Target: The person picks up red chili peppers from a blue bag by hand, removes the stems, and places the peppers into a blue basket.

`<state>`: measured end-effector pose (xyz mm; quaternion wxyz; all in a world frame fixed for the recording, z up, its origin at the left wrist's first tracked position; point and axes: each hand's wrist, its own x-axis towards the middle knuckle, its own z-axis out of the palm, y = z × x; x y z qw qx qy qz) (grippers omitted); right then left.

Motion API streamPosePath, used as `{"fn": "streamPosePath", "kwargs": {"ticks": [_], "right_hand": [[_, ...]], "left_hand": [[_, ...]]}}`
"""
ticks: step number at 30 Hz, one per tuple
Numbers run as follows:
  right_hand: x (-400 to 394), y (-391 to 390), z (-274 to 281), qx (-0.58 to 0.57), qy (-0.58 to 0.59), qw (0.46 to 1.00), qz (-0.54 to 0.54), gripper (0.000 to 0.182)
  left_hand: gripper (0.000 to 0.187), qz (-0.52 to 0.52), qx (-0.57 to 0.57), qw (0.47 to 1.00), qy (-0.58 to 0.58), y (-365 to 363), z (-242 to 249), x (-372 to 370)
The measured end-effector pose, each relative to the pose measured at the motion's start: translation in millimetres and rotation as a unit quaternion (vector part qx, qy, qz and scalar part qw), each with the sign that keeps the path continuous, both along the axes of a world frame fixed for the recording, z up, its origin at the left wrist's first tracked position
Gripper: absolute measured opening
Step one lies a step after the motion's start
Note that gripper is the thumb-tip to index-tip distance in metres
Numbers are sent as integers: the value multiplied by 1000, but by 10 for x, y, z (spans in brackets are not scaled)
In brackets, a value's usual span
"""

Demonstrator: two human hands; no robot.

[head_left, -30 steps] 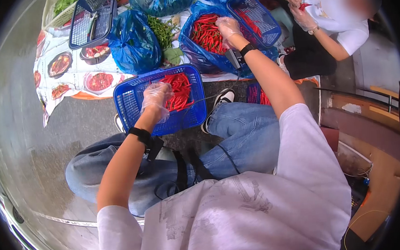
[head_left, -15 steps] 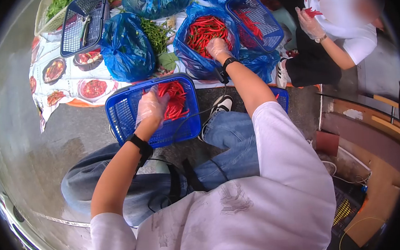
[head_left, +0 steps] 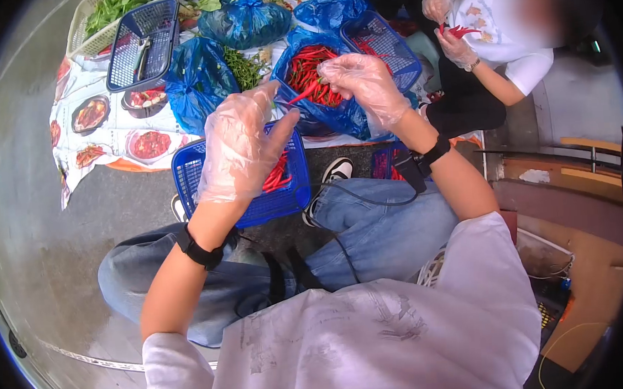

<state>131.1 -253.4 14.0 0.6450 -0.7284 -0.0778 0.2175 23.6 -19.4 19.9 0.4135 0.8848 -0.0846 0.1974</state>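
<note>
My right hand (head_left: pixel 365 84), in a clear plastic glove, pinches a red chili pepper (head_left: pixel 309 93) over the blue plastic bag (head_left: pixel 353 117), which is full of red chilies (head_left: pixel 311 66). The pepper's thin end points down and left, towards my left hand (head_left: pixel 241 149). That hand, also gloved, is raised above the blue basket (head_left: pixel 189 170) with thumb and fingers apart, and I see nothing held in it. Red chilies (head_left: pixel 276 177) lie in the basket, partly hidden behind my left hand.
Tied blue bags (head_left: pixel 201 83) and a dark basket with a knife-like tool (head_left: pixel 144 58) stand on the printed cloth (head_left: pixel 112 139). Green peppers (head_left: pixel 243 67) lie between bags. At the right, a gloved co-worker (head_left: pixel 498 40) holds red chilies. A cable (head_left: pixel 369 199) crosses my lap.
My right hand has come out of the bag with a chili and moved right. My left hand has risen out of the basket. The co-worker's hands have come closer together.
</note>
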Motion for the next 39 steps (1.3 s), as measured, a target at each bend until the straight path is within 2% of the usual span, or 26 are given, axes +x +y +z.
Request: {"fn": "streamPosePath", "kwargs": {"ticks": [2,3,6,8,9,10,13,17,19,20,22,24,26,28,29,31,32,33,34,35,36,37,38,39], "right_hand": [[-371,158,203,60,8,998,-1,19],[-526,241,323,51,10,999,-4,19],[-736,335,372,71,21,997,-15,19],[-774,329,388,31,-7,999,23,20],[-798,373,306,75,-86,993,28,17],[-799,355,306,76,-90,993,26,17],[-822,348,326,-51,-153,983,82,14],[-879,364,307,-75,-175,976,108,9],[-901,380,236,-22,-132,989,68,13],[-912,357,270,-25,-132,989,66,13],[-939,378,421,3,21,997,74,14],[-939,390,426,33,43,996,70,15],[-941,397,400,62,67,994,66,16],[-929,374,328,166,149,972,69,18],[-940,378,301,166,149,972,70,18],[-956,391,259,320,293,900,46,17],[-938,383,246,319,291,901,45,17],[-893,382,229,336,295,894,31,16],[-819,391,200,353,298,887,20,15],[-683,428,112,323,259,910,-7,13],[-529,466,67,287,218,933,-9,12],[-308,506,-62,261,186,947,-3,13],[-80,553,-213,233,154,960,1,14],[119,634,-320,180,125,976,9,21]], "left_hand": [[34,-60,34,996,-48,-35,86,-59],[26,-71,28,995,-58,-61,96,-94],[21,-72,64,992,-77,-34,30,-180],[19,-86,89,989,-75,7,78,-244],[17,-92,113,986,-79,19,122,-249],[17,-94,114,986,-83,32,152,-261],[17,-112,154,980,-66,51,180,-357],[18,-109,119,985,-62,28,104,-432],[18,-114,111,986,-52,8,86,-450],[18,-113,67,990,-53,15,78,-461],[19,-111,23,992,-54,18,83,-490],[21,-96,-30,994,-34,32,100,-524],[21,-95,-38,993,-52,36,98,-521],[21,-94,-46,992,-73,27,105,-504],[20,-88,-62,991,-74,22,114,-494],[20,-85,-80,990,-78,2,98,-482],[20,-53,-159,986,-12,-15,45,-503],[21,-20,-235,970,53,-24,-9,-517],[21,-18,-235,970,51,-21,-54,-498],[21,9,-354,919,172,-5,-107,-458],[22,36,-461,838,289,5,-194,-431],[21,45,-523,792,312,17,-432,-404],[21,50,-522,791,315,14,-653,-422],[20,75,-592,725,343,9,-866,-438]]}}
